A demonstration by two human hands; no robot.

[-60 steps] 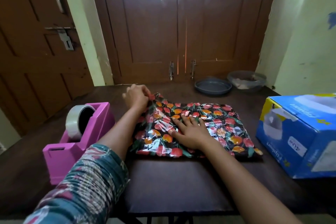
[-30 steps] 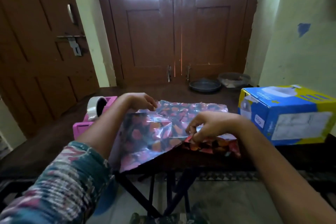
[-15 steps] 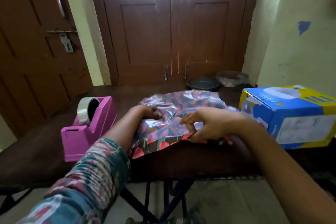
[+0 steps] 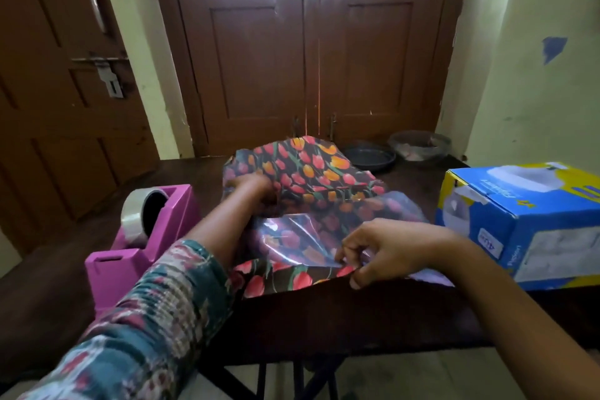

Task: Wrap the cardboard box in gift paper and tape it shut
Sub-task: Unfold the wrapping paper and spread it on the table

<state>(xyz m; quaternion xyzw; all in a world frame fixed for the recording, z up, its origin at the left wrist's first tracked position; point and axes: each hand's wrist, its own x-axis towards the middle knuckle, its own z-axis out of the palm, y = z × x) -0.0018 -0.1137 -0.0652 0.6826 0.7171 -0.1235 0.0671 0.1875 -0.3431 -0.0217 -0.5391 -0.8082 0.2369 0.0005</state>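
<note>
The tulip-patterned gift paper (image 4: 311, 172) lies partly unfolded on the dark table (image 4: 357, 312), its far part raised and its pale glossy underside showing near me. My left hand (image 4: 250, 187) grips a fold of the paper at its left side. My right hand (image 4: 380, 252) pinches the paper's near edge between thumb and fingers. The blue and yellow cardboard box (image 4: 526, 224) stands to the right of the paper, apart from both hands. A pink tape dispenser (image 4: 146, 234) with a clear roll sits at the left.
A dark round dish (image 4: 370, 157) and a clear bowl (image 4: 420, 144) sit at the table's far edge before brown double doors. A pale wall rises at the right. The table's near edge runs just below my right hand.
The paper, flat under both hands two seconds ago, has been lifted and opened out. Its far flap now stands up and my left hand has moved farther away into the paper.
</note>
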